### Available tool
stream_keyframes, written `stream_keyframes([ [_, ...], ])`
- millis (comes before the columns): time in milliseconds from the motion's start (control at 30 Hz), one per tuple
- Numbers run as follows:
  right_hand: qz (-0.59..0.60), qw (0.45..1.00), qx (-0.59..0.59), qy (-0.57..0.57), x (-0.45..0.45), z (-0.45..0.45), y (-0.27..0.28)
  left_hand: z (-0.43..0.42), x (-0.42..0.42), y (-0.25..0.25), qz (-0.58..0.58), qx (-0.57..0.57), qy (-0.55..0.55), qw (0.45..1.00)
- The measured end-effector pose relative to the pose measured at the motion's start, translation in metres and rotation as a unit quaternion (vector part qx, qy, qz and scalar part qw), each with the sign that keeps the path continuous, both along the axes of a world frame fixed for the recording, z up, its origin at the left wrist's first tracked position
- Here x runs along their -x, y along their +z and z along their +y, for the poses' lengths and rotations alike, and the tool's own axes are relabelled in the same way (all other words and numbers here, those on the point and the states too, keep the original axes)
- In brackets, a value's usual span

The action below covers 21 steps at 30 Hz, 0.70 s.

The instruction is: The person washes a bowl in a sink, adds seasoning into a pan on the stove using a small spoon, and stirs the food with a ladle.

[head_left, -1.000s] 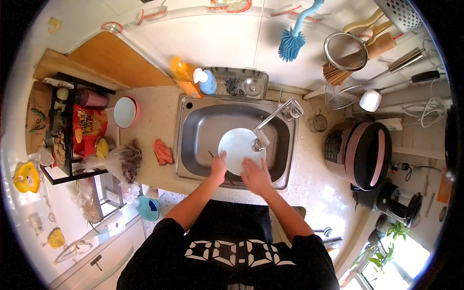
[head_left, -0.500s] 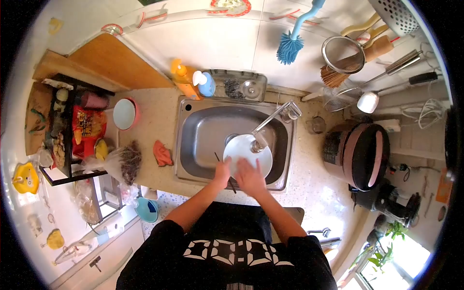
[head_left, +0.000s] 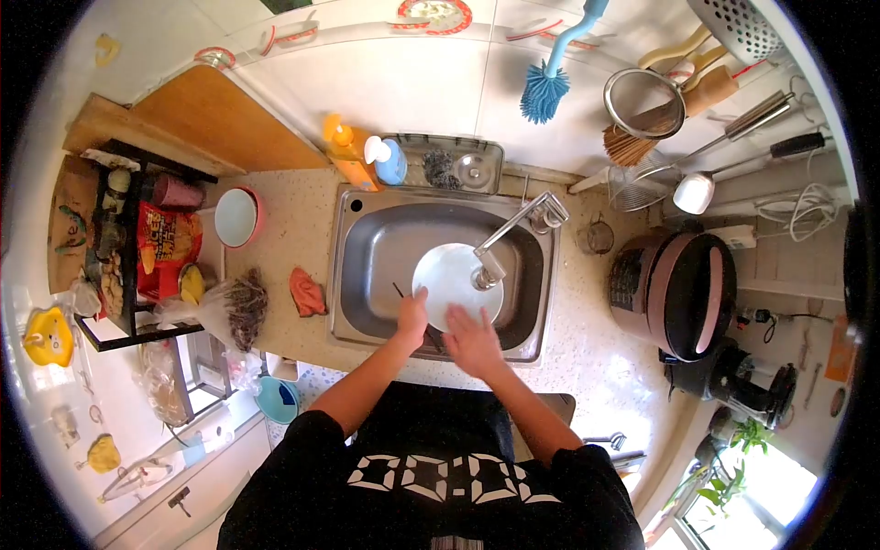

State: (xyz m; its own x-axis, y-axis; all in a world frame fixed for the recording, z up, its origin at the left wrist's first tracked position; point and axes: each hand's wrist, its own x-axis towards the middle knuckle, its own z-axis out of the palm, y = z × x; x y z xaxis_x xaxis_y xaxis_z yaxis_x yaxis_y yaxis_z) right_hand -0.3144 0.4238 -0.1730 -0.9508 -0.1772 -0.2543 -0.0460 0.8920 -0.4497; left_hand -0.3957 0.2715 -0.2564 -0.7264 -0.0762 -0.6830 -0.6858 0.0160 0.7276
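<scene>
A white plate [head_left: 445, 270] is in the sink [head_left: 376, 243], beneath the spout of the faucet [head_left: 492, 268]. My left hand [head_left: 413, 316] is closed on the near left edge of the plate. A thin dark stick [head_left: 399, 291], perhaps a chopstick, runs slantwise behind that hand, and I cannot tell whether the fingers hold it too. Flat over the near right part of the plate lies my right hand [head_left: 472, 339], fingers stretched out. Whether it touches the surface is hard to see.
Behind the sink stand an orange pump bottle [head_left: 348, 156], a blue pump bottle [head_left: 390, 162] and a tray [head_left: 477, 170] with a scouring pad. A red cloth [head_left: 308, 291] and a bowl [head_left: 236, 218] are on the left counter. A rice cooker [head_left: 674, 291] stands on the right.
The plate has shifted a little to the left and away from me. My left hand moved with it, while my right hand slid slightly toward me over the plate's near part.
</scene>
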Motion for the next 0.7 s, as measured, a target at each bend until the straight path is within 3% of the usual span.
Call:
stream_keyframes([
  [100, 0.011, 0.997, 0.071, -0.006, 0.011, -0.016, 0.007, 0.008, -0.001, 0.008, -0.004, -0.012, -0.036, 0.999],
  [200, 0.044, 0.998, -0.037, -0.026, 0.032, 0.002, -0.014, 0.01, -0.002, 0.014, -0.01, 0.02, -0.061, 0.998],
  [267, -0.065, 0.996, -0.038, -0.056, 0.044, 0.02, -0.006, 0.009, -0.004, -0.007, -0.007, 0.065, -0.079, 0.995],
  [333, -0.118, 0.99, -0.06, -0.049, 0.044, 0.028, -0.006, 0.008, -0.002, 0.002, 0.004, 0.025, -0.057, 0.998],
  [467, 0.022, 1.0, 0.015, 0.002, 0.008, 0.002, -0.005, 0.013, -0.002, 0.033, -0.087, -0.001, -0.051, 0.995],
  [567, 0.008, 0.995, 0.09, -0.035, 0.028, -0.006, 0.006, 0.016, -0.012, 0.008, -0.058, -0.147, 0.013, 0.987],
  [633, 0.012, 0.996, 0.052, -0.064, 0.042, -0.001, -0.002, 0.008, -0.009, -0.012, -0.078, -0.094, -0.051, 0.991],
  [700, -0.13, 0.988, -0.032, -0.073, 0.061, 0.022, -0.004, -0.001, -0.012, -0.03, -0.088, -0.072, -0.075, 0.991],
])
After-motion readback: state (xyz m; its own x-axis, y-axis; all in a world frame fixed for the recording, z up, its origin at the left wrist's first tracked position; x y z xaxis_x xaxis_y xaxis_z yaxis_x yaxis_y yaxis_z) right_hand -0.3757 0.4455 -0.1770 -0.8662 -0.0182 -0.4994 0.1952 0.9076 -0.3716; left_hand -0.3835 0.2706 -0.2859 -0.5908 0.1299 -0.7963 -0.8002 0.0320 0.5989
